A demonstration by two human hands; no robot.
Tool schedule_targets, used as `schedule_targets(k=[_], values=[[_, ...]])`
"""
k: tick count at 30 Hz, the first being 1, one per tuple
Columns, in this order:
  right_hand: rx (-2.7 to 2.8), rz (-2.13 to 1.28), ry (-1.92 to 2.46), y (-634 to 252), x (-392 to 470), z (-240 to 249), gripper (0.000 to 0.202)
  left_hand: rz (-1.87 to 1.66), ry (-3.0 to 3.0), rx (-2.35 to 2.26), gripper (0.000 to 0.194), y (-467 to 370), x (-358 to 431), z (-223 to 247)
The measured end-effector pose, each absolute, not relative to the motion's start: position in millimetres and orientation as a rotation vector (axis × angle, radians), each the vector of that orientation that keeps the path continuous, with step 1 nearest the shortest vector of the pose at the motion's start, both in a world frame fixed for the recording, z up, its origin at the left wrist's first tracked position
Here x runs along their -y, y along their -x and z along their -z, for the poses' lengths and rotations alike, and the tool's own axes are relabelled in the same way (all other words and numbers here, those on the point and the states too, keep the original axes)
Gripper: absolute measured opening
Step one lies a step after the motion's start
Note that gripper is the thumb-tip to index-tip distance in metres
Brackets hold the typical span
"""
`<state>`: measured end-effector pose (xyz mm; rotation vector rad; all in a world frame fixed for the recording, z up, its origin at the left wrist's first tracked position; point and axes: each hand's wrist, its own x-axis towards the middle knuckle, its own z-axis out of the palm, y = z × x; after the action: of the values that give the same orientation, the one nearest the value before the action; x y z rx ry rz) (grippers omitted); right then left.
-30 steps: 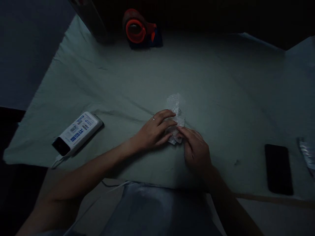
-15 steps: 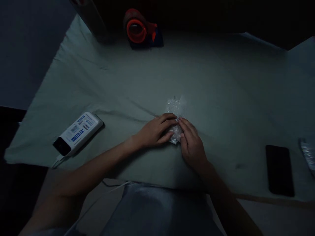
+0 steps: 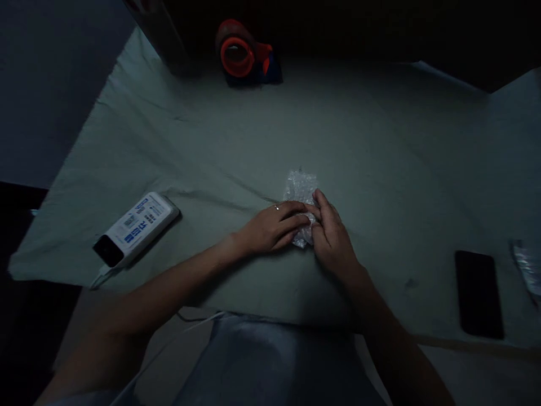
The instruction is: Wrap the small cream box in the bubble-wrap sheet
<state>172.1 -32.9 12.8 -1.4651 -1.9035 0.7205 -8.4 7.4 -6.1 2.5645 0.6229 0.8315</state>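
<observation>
Blue-grey clothing (image 3: 270, 361) covers the person's lap at the near edge, with a thin white cable (image 3: 169, 344) running to its left. On the near right of the green cloth (image 3: 380, 163) lies a dark smartphone (image 3: 479, 294); a silvery packet (image 3: 528, 265) is near it, at the right border. On the near left, a white power bank (image 3: 137, 228) with blue print has a white cord at its near end. These items keep the layout of one second ago.

At the centre, the work area has changed. One second ago, the right hand (image 3: 333, 237) had its fingertips bent at the right edge of the clear bubble wrap (image 3: 301, 183); now one finger extends toward the far side along that edge, with the thumb apart from it on the near side. The left hand (image 3: 274, 226), with a ring on one finger, has shifted slightly right; its fingers are bent, slightly parted and laid across the wrap, the tips meeting the right hand. Whether either hand pinches the film cannot be told.

Bubble wrap rests on the cloth under both hands: crinkled, glossy, translucent. Its far end, narrow and ragged earlier, now presents a squarer outline.

Far left of centre stands a red-and-blue tape dispenser (image 3: 249, 59).
</observation>
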Motion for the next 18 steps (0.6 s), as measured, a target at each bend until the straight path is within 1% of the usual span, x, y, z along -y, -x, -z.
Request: schedule_targets(k=[3, 6, 10, 14, 18], values=[[1.849, -0.705, 1.417, -177.1, 37.6, -22.0, 0.045, -0.763, -2.522, -0.684, 0.029, 9.4, -7.2, 7.1], [1.947, -0.609, 1.309, -182.6, 46.9, -26.8, 0.030, -0.732, -2.487, -0.706, 0.029, 9.9, -7.4, 7.1], [2.168, -0.501, 1.272, -186.6, 54.4, -20.4, 0.035, -0.761, -2.432, -0.724, 0.030, 8.1, -6.6, 7.3], [2.222, -0.387, 1.253, -187.1, 47.2, -16.5, 0.028, -0.809, -2.385, -0.765, 0.029, 3.5, -5.6, 6.6], [2.294, -0.362, 1.231, -187.8, 28.3, -19.7, 0.032, -0.827, -2.302, -0.819, 0.030, -0.9, -15.0, 2.9]])
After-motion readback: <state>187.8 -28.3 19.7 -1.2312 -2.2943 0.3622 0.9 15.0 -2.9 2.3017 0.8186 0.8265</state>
